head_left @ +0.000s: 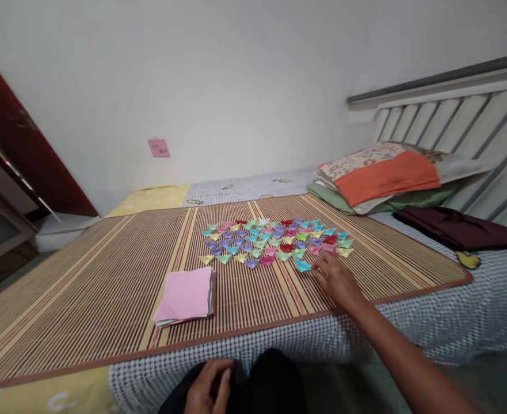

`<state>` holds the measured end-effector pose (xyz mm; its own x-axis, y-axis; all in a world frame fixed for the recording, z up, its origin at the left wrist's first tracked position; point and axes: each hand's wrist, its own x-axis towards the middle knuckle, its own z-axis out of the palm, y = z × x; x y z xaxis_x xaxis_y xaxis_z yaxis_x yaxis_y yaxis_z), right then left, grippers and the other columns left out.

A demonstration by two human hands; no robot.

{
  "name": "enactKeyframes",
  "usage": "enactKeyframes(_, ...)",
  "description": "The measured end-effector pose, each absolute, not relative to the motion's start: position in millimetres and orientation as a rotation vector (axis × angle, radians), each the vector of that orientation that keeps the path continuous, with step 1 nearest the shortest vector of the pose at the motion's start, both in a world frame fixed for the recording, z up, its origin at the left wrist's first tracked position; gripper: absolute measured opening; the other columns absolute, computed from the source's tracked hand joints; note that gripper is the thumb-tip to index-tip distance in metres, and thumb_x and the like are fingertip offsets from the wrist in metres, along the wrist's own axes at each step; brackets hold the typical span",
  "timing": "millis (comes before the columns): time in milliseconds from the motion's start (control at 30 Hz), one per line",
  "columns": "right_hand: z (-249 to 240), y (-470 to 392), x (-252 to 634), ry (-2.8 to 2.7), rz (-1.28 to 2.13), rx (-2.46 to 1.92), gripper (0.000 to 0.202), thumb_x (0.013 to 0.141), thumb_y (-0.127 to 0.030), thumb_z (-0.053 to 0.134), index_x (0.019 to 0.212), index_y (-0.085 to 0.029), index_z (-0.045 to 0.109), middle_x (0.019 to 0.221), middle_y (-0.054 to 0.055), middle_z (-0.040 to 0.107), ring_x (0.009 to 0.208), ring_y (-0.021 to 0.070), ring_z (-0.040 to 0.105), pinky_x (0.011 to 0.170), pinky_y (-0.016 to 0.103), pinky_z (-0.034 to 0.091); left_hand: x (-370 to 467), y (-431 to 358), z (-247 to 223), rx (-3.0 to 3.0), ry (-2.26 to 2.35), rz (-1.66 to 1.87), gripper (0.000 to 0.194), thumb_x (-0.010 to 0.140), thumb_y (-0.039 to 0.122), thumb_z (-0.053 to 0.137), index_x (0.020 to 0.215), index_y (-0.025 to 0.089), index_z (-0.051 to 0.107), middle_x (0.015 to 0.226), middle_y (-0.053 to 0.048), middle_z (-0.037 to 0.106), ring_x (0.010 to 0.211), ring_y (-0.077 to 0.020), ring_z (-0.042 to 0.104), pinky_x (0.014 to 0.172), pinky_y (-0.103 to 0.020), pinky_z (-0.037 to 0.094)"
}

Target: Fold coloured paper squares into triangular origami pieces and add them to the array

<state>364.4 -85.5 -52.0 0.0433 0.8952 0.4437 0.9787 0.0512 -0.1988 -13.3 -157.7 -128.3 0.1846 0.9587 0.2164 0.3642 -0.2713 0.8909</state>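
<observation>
My right hand [333, 277] reaches over the mat, thumb and fingers pinched on the edge of a bright blue folded paper boat [302, 265]. This boat-like shape lies at the near edge of rows of small folded paper pieces [262, 244] in pink, purple, green, yellow, red and blue. Down on my dark-clothed leg rests my left hand [210, 386], loosely curved with a gap between thumb and fingers, nothing seen in it. To the left of the rows sits a stack of square paper sheets [186, 294], a pink one on top.
A striped bamboo mat [106, 276] covers the bed over a checked sheet [473, 305]. Pillows with an orange panel [389, 177] lie at the right, near a folded dark maroon cloth [460, 227] and white bed rails [452, 123]. A pink note [158, 148] is on the wall.
</observation>
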Motion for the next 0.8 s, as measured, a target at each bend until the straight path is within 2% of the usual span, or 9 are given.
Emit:
enactKeyframes(67, -48.9, -110.2, 328.9, -1.893, -0.237, -1.762, 0.011, 0.095, -0.013, 0.057, 0.086, -0.018, 0.062, 0.094, 0.007, 0.060, 0.092, 0.0220, 0.061, 0.083, 0.033, 0.050, 13.5, -161.4, -106.1, 1.408, 1.208, 1.037, 0.041, 0.085, 0.058, 0.067, 0.091, 0.019, 0.077, 0.088, -0.010, 0.080, 0.079, -0.0246, 0.075, 0.067, -0.031, 0.060)
enactKeyframes(133, -48.1, -134.8, 290.0, -1.907, -0.228, -1.648, 0.015, 0.098, -0.015, 0.052, 0.085, -0.019, 0.058, 0.091, 0.006, 0.057, 0.087, 0.0213, 0.059, 0.078, 0.032, 0.049, 38.6, -161.9, -82.7, 1.153, 1.078, 0.976, 0.050, 0.077, 0.061, 0.076, 0.098, 0.016, 0.075, 0.094, -0.013, 0.080, 0.080, -0.0248, 0.075, 0.059, -0.028, 0.055)
enactKeyframes(267, -49.9, -172.8, 224.8, -1.892, -0.222, -1.383, 0.019, 0.094, -0.006, 0.047, 0.083, -0.020, 0.054, 0.086, 0.006, 0.055, 0.082, 0.0232, 0.054, 0.075, 0.035, 0.045, 64.2, -158.0, -48.9, 0.829, 0.931, 1.073, 0.054, 0.074, 0.050, 0.083, 0.114, 0.016, 0.067, 0.103, -0.013, 0.077, 0.088, -0.0220, 0.074, 0.068, -0.028, 0.055)
enactKeyframes(333, -51.7, -184.5, 204.4, -1.886, -0.208, -1.348, 0.020, 0.092, -0.004, 0.048, 0.083, -0.020, 0.054, 0.087, 0.006, 0.057, 0.080, 0.0227, 0.054, 0.071, 0.035, 0.043, 64.8, -158.5, -43.1, 0.747, 0.899, 1.123, 0.049, 0.072, 0.043, 0.086, 0.109, 0.016, 0.067, 0.094, -0.009, 0.076, 0.080, -0.0190, 0.072, 0.067, -0.027, 0.055)
enactKeyframes(400, -53.0, -192.5, 191.1, -1.883, -0.209, -1.324, 0.019, 0.092, -0.003, 0.048, 0.085, -0.020, 0.055, 0.089, 0.007, 0.058, 0.081, 0.0231, 0.054, 0.072, 0.035, 0.043, 61.8, -162.0, -42.9, 0.720, 0.887, 1.151, 0.038, 0.071, 0.037, 0.087, 0.096, 0.015, 0.068, 0.084, -0.005, 0.072, 0.070, -0.0150, 0.067, 0.063, -0.024, 0.052)
enactKeyframes(533, -49.4, -203.3, 177.5, -1.871, -0.184, -1.253, 0.019, 0.091, -0.003, 0.049, 0.089, -0.020, 0.057, 0.090, 0.007, 0.060, 0.082, 0.0237, 0.055, 0.074, 0.036, 0.044, 54.6, -172.5, -46.7, 0.765, 0.871, 1.151, 0.023, 0.077, 0.033, 0.081, 0.080, 0.016, 0.066, 0.073, 0.001, 0.065, 0.063, -0.0107, 0.058, 0.058, -0.020, 0.045)
enactKeyframes(667, -37.1, -208.6, 177.3, -1.787, 0.236, -1.170, 0.011, 0.092, -0.012, 0.054, 0.086, -0.020, 0.058, 0.087, 0.005, 0.060, 0.082, 0.0214, 0.058, 0.073, 0.032, 0.047, 48.9, -178.6, -47.3, 0.838, 0.919, 1.155, 0.017, 0.078, 0.029, 0.076, 0.075, 0.016, 0.065, 0.067, 0.004, 0.059, 0.059, -0.0093, 0.049, 0.056, -0.019, 0.039)
enactKeyframes(800, -27.8, -205.7, 184.4, -1.540, 0.678, -1.259, 0.012, 0.094, -0.026, 0.053, 0.087, -0.020, 0.061, 0.076, 0.002, 0.060, 0.069, 0.0182, 0.059, 0.064, 0.029, 0.047, 46.3, -180.7, -47.2, 0.986, 0.998, 1.121, 0.016, 0.080, 0.031, 0.072, 0.076, 0.016, 0.066, 0.065, 0.003, 0.056, 0.056, -0.0107, 0.043, 0.052, -0.021, 0.037)
